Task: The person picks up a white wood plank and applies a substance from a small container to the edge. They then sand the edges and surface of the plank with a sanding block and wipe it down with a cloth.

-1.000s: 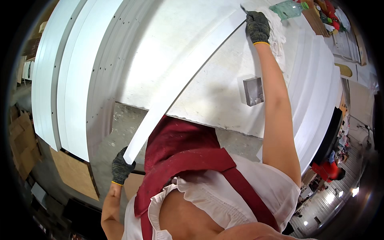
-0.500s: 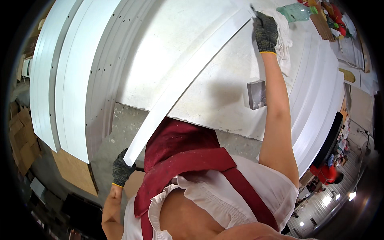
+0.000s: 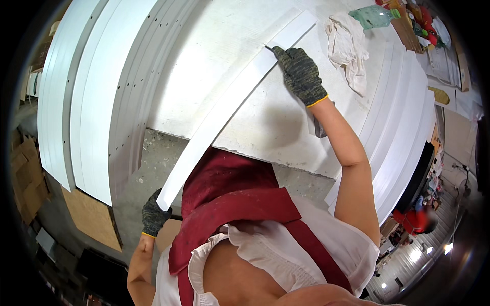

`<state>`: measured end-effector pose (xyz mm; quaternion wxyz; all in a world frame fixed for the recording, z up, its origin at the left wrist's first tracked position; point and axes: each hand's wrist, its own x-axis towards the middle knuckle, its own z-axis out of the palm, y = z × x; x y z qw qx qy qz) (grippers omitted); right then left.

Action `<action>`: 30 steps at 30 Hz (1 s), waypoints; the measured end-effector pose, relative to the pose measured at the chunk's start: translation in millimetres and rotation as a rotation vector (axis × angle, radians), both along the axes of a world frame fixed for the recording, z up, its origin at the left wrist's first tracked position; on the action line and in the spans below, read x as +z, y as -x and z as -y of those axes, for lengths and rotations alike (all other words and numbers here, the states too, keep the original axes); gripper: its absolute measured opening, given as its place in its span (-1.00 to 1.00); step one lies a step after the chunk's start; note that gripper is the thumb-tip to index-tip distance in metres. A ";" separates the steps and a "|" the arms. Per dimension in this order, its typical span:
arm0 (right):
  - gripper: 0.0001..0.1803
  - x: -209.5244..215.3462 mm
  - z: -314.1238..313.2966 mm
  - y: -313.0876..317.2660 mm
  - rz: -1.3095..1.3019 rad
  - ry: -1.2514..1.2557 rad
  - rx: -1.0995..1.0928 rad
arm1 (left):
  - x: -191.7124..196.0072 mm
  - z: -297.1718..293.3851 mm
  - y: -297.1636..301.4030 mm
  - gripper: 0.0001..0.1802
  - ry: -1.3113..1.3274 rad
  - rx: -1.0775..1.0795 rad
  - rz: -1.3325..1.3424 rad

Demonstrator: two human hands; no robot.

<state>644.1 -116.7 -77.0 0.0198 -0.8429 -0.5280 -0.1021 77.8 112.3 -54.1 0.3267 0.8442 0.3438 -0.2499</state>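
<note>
A long, flat white strip runs slantwise across the white tabletop, its near end jutting past the table's edge. My left hand, in a dark knitted glove with a yellow cuff, is closed around that near end. Toward the far end, my right hand, gloved alike, lies over the strip's right edge. From its fingertips a thin dark tool pokes out across the strip; its kind is too small to make out. A grey block stands partly hidden behind my right forearm.
Long white panels with small holes stand at the left, and more white profiles line the right. A crumpled white cloth and a green-tinted plastic bottle lie at the far right. Someone in red is in the background.
My right hand has slid from the strip's far end back along it toward me, with the thin dark tool. More of the cloth shows; my forearm now covers more of the block. My left hand stays put.
</note>
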 end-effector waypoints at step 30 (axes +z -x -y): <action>-0.54 25.8 -32.5 44.8 -0.118 0.095 0.097 | -4.0 8.5 -0.9 -0.30 0.025 0.027 0.097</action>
